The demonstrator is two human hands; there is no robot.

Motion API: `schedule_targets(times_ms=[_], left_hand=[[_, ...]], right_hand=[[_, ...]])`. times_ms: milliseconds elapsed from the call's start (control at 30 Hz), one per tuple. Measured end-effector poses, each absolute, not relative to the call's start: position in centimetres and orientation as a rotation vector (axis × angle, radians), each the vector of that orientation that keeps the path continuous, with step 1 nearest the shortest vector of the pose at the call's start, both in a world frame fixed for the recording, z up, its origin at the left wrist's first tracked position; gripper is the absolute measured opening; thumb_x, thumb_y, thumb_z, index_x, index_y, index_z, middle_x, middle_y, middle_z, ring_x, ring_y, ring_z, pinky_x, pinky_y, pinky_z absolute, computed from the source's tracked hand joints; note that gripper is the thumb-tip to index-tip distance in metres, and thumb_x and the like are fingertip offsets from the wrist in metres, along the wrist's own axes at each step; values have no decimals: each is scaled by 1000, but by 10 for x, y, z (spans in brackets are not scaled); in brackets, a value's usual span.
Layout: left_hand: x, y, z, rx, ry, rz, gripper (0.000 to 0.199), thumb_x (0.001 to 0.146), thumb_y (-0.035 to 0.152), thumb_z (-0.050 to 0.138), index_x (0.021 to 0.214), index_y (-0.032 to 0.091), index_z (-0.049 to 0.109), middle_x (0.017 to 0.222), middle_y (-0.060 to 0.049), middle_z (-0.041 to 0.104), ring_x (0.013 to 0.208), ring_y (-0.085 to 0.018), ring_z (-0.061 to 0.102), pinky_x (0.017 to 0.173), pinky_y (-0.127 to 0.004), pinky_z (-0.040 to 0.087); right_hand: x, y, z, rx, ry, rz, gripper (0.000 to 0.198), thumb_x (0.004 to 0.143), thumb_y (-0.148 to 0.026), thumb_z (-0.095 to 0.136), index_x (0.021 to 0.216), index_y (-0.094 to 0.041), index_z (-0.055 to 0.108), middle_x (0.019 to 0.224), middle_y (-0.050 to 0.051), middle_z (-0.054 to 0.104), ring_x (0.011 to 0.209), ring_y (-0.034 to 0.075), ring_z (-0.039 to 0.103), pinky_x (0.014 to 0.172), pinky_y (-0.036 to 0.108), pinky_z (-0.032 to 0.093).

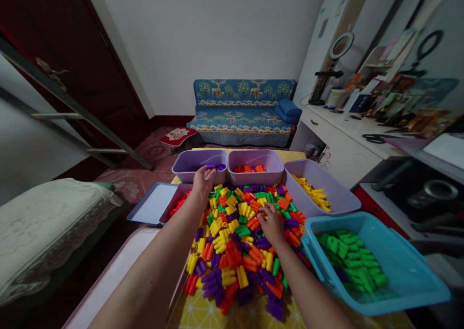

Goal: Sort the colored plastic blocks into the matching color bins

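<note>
My left hand (203,180) reaches over the rim of the back-left lilac bin (184,174). Its fingers are apart, beside purple plastic blocks (216,166) inside that bin; I see nothing gripped. My right hand (270,222) is low over a mixed pile of tube-shaped plastic blocks (221,242) in yellow, orange, purple, green and red. Its fingers are bent together at an orange block (255,206) and seem to pinch it. The pile spreads over a yellow patterned tabletop (192,314) between my forearms.
Orange blocks lie in the middle lilac bin (255,177), yellow ones in the right lilac bin (340,198), and green ones in a turquoise bin (409,280). Red blocks fill a container (169,204) at left. A pale lid (126,266) sits left. Behind stands a blue sofa (242,119).
</note>
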State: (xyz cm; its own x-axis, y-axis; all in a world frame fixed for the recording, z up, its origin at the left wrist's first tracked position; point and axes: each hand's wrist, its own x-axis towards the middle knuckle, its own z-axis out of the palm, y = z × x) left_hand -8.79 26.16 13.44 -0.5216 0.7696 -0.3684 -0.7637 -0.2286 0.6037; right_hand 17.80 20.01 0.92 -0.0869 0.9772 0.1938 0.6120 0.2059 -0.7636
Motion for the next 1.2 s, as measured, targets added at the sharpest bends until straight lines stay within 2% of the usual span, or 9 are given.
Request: schedule_targets(times_ms=[167, 300, 467, 567, 700, 867, 967, 1100, 1200], left_hand=[[-84, 254, 143, -4, 964, 1866, 7, 82, 10, 54, 85, 15, 52, 89, -9, 60, 86, -16, 67, 70, -21, 57], [-69, 230, 122, 107, 990, 1880, 13, 80, 13, 60, 92, 18, 59, 95, -7, 66, 92, -16, 68, 77, -24, 56], [-43, 186, 60, 1018, 1497, 1618, 25, 70, 14, 71, 94, 19, 72, 104, -10, 71, 108, -24, 64, 98, -40, 49], [-33, 168, 31, 1413, 1615, 1368, 40, 69, 12, 71, 108, 20, 70, 124, -12, 64, 123, -28, 56, 109, -47, 40], [-28, 155, 17, 1779, 1743, 1102, 49, 79, 20, 64, 128, 21, 60, 148, -12, 45, 136, -29, 44, 113, -46, 37], [-27, 151, 12, 1927, 1829, 993, 49, 88, 26, 57, 136, 23, 53, 153, -10, 40, 138, -27, 41, 114, -45, 36], [-27, 151, 11, 1929, 1845, 993, 49, 88, 27, 57, 136, 26, 52, 153, -8, 40, 138, -27, 41, 114, -46, 37], [-28, 152, 10, 1925, 1849, 994, 49, 87, 27, 58, 135, 25, 54, 152, -9, 41, 137, -27, 42, 113, -45, 37], [-28, 152, 9, 1938, 1860, 986, 47, 87, 27, 58, 134, 24, 56, 151, -10, 41, 136, -27, 43, 112, -45, 38]], right_hand=[[179, 200, 9, -1493, -1817, 671, 19, 82, -23, 50, 94, -19, 65, 131, 12, 51, 92, 17, 66, 88, 36, 54], [180, 201, 6, -1465, -1824, 639, 19, 83, -25, 51, 93, -19, 66, 130, 12, 51, 98, 20, 65, 90, 38, 53], [180, 202, 3, -1457, -1807, 650, 19, 82, -24, 52, 93, -20, 67, 128, 11, 53, 94, 19, 65, 89, 38, 54], [180, 202, 2, -1468, -1809, 632, 21, 82, -26, 51, 93, -19, 68, 129, 11, 53, 97, 20, 65, 88, 37, 54], [179, 202, 2, -1473, -1797, 605, 20, 81, -26, 52, 91, -20, 68, 128, 11, 54, 102, 22, 64, 88, 38, 54], [168, 205, 14, -1473, -1806, 604, 16, 78, -21, 55, 86, -20, 69, 110, 10, 63, 103, 22, 63, 89, 37, 53], [153, 202, 30, -1452, -1971, 564, 20, 78, -21, 60, 96, -21, 69, 102, 8, 67, 103, 23, 62, 94, 37, 49], [133, 193, 48, -1550, -2191, 329, 38, 77, -26, 69, 115, -25, 65, 116, 11, 64, 113, 28, 56, 96, 42, 45], [124, 188, 52, -1588, -2220, 191, 44, 74, -28, 74, 116, -29, 64, 123, 10, 59, 115, 30, 54, 93, 43, 46]])
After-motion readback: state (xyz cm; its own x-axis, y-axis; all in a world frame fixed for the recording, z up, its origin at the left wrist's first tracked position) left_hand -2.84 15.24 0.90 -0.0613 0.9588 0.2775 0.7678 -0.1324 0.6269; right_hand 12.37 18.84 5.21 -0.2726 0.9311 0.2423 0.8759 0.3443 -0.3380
